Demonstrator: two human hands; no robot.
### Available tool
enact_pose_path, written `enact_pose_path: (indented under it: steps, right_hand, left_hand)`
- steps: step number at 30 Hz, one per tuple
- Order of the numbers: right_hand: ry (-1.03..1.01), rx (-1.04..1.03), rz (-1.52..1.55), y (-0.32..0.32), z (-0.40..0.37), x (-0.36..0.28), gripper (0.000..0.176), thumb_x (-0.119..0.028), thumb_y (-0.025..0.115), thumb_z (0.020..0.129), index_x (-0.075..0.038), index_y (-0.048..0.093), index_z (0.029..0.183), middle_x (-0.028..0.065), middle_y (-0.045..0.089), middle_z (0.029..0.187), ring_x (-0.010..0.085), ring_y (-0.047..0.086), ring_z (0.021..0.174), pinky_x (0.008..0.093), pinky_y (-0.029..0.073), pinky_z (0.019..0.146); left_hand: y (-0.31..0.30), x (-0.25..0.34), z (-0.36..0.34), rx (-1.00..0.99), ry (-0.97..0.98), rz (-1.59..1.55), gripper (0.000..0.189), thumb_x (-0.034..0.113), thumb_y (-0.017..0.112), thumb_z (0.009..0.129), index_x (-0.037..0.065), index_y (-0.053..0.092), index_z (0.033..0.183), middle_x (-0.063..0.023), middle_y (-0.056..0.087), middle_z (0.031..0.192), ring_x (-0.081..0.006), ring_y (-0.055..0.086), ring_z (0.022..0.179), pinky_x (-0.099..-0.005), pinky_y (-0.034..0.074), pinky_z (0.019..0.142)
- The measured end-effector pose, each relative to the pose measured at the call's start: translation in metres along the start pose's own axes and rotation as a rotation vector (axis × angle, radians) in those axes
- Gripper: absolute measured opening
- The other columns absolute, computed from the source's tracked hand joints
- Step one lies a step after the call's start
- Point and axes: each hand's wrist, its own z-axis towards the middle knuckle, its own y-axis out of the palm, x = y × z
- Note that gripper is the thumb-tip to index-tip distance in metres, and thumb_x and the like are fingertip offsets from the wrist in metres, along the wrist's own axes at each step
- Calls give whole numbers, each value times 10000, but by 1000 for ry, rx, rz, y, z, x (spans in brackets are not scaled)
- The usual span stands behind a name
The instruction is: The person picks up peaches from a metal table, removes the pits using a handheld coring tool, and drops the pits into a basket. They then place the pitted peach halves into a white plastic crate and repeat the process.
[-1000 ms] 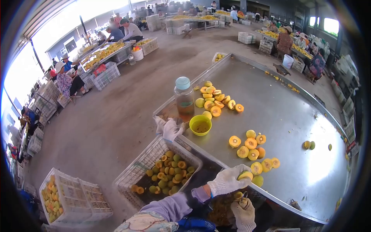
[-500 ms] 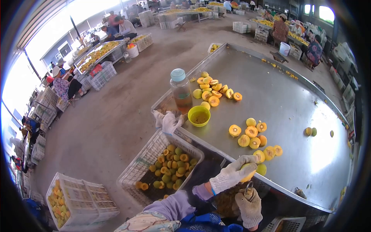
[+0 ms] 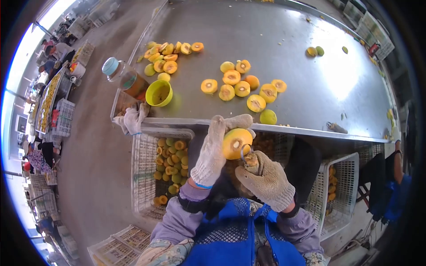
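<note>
My left hand [image 3: 212,153], in a whitish knit glove, grips a yellow peach half [image 3: 234,142] just below the table's front edge. Its cut face is turned toward me, with the pale pit showing. My right hand [image 3: 271,182], in a dirtier glove, is wrapped round the stubby handle of a pitting tool [image 3: 251,162]. The tool's curved metal loop lies at the lower edge of the cut face, close to the pit. More peach halves [image 3: 231,77] lie in a loose group beyond my hands, near a greenish one [image 3: 268,117] at the edge.
A metal table [image 3: 293,57] with a raised rim bears a lime-green bowl [image 3: 159,93], a bottle [image 3: 128,80], a spare glove [image 3: 133,119] and another peach pile [image 3: 164,55]. Crates [image 3: 144,177] [image 3: 341,195] flank my legs. A person's arm [image 3: 398,164] shows at the right.
My view has tilted down and swung right. The peach half now faces me with its pit visible, and my right hand has brought the tool's loop up to the cut face.
</note>
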Motion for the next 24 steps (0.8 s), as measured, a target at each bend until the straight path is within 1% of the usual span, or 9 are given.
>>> enact_pose_path:
  steps: [3,4,5,10,13,15,19,22,24]
  right_hand:
    - [-169,63,-192,4,4,12,299,-346,677,856,-129,592,1042,126,649,775,374,644,720,431,501,627]
    - [-158,69,-189,5,4,15,299,-346,677,856,-129,592,1042,126,649,775,374,644,720,431,501,627]
    - [-239,109,-208,6,4,18,297,-348,676,854,-131,588,1036,128,650,764,369,647,713,437,499,620]
    - [-221,165,-282,9,2,19,268,-288,718,835,-105,611,999,99,663,756,303,682,703,377,518,635]
    - [-262,209,-399,11,1,27,272,-285,708,840,-103,612,1018,103,664,761,307,682,702,383,521,632]
    - [-312,105,-241,9,3,32,248,-324,641,873,-119,572,994,126,638,675,330,645,607,439,499,567]
    - [-11,-113,178,-3,-6,11,239,-292,638,897,-92,568,1010,64,634,641,210,637,542,363,496,536]
    - [118,-271,339,-13,-8,11,241,-268,639,915,-75,565,1039,14,617,649,105,590,534,274,477,510]
    - [-18,-338,552,-10,-4,21,257,-260,645,916,-78,558,1075,22,608,668,74,565,540,234,460,482]
  left_hand:
    - [3,2,-2,-13,16,77,782,639,273,999,-30,608,1228,-168,693,1024,-220,675,909,-304,556,819]
    - [4,5,-3,-14,31,120,787,642,267,999,-30,613,1221,-168,698,1011,-223,677,908,-304,554,817]
    - [4,8,-7,-37,-41,-6,617,465,290,1064,-36,617,1214,-126,689,1077,-176,637,985,-298,484,914]
    - [9,0,-13,-27,57,83,623,473,304,1059,-46,613,1215,-130,685,1082,-184,639,987,-308,485,929]
    - [19,-2,-16,-43,-49,-280,597,446,307,1062,-42,615,1213,-127,683,1082,-175,641,982,-304,496,907]
    - [26,-6,-17,29,188,35,798,641,261,999,-41,613,1218,-179,674,1098,-253,675,927,-344,559,833]
    - [21,13,-16,-138,141,294,785,618,251,1010,-48,601,1234,-171,662,1127,-241,656,983,-342,537,869]
    - [31,13,-16,-150,399,563,749,583,262,1021,-51,602,1230,-162,658,1134,-221,645,984,-337,518,876]
    - [33,4,-12,-83,604,643,726,561,276,1026,-53,604,1229,-160,663,1116,-206,639,963,-325,505,868]
